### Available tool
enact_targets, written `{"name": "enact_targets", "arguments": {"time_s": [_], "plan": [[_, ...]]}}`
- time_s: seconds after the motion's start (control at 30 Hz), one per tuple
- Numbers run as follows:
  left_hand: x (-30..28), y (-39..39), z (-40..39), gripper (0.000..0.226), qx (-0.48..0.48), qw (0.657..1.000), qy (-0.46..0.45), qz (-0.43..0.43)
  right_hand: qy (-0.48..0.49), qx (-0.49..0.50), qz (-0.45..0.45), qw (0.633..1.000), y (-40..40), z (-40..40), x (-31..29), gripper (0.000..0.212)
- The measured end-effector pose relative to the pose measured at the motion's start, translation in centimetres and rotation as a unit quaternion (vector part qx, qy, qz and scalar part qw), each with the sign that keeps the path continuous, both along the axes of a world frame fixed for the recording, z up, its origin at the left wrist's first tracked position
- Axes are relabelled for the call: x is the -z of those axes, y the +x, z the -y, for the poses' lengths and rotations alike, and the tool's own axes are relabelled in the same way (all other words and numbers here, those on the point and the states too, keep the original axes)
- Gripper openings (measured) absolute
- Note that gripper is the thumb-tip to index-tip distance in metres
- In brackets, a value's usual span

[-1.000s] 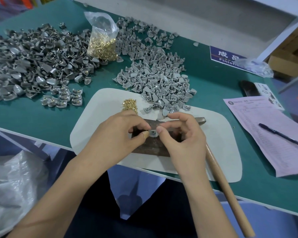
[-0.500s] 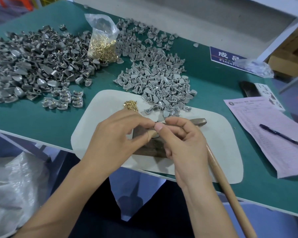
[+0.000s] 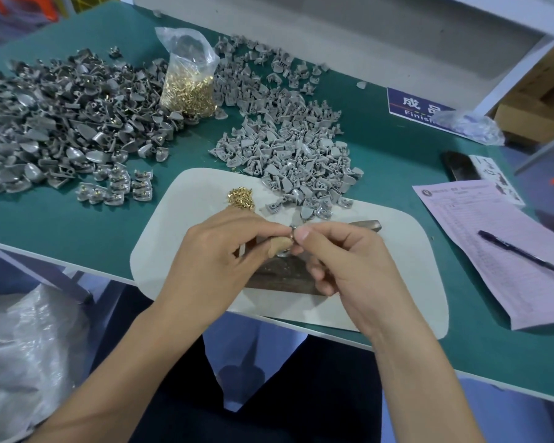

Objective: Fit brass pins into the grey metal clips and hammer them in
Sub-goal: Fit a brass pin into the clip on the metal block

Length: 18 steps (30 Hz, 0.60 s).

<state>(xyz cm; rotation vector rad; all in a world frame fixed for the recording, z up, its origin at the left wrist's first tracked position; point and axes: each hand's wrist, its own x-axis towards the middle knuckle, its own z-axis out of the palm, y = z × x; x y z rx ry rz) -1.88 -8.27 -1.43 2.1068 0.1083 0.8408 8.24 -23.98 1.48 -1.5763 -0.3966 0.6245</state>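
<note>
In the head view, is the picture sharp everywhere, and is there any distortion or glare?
Head view: wide-angle bending curves the table edge; light is soft and even, with faint shadows only; the bag of brass pins shows mild glare; the clip pinched between the left hand and right hand is too small and hidden to read.

pin bag (image 3: pixel 187 87) between two clip piles | loose pins (image 3: pixel 241 197) on mat (image 3: pixel 397 266) | pen (image 3: pixel 525 254) on form (image 3: pixel 480 251), right

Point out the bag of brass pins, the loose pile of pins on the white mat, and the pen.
bag of brass pins (image 3: pixel 187 91): head view, on the pin-filled lower half of the bag.
loose pin pile (image 3: pixel 241 198): head view, on the pile's middle.
pen (image 3: pixel 525 254): head view, on the barrel's middle.
</note>
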Motion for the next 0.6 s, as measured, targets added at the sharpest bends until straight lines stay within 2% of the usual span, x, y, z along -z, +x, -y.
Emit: {"name": "enact_targets", "arguments": {"time_s": [0.07,0.13,0.27,0.4,0.5,0.6], "plan": [[0.2,-0.2,0.1,0.022,-0.029,0.998,0.013,-0.059,-0.058,0.017,0.169,0.984,1.0,0.1,0.3,0.009],[0.6,-0.4,-0.1,0.028,-0.054,0.989,0.049,-0.129,-0.129,-0.005,0.293,0.947,2.0,0.2,0.7,0.008],[0.9,-0.4,-0.3,0.020,-0.061,0.979,0.043,-0.191,-0.210,-0.048,0.394,0.893,2.9,0.0,1.4,0.005],[0.5,0.1,-0.1,0.016,-0.075,0.975,0.051,-0.202,-0.211,-0.053,0.430,0.876,3.3,0.0,1.9,0.003],[0.3,0.1,0.0,0.012,-0.075,0.974,0.058,-0.204,-0.199,-0.051,0.431,0.879,3.1,0.1,2.0,0.004],[0.1,0.0,0.1,0.017,-0.074,0.973,0.058,-0.209,-0.195,-0.055,0.424,0.883,2.8,0.1,2.0,0.005]]}}
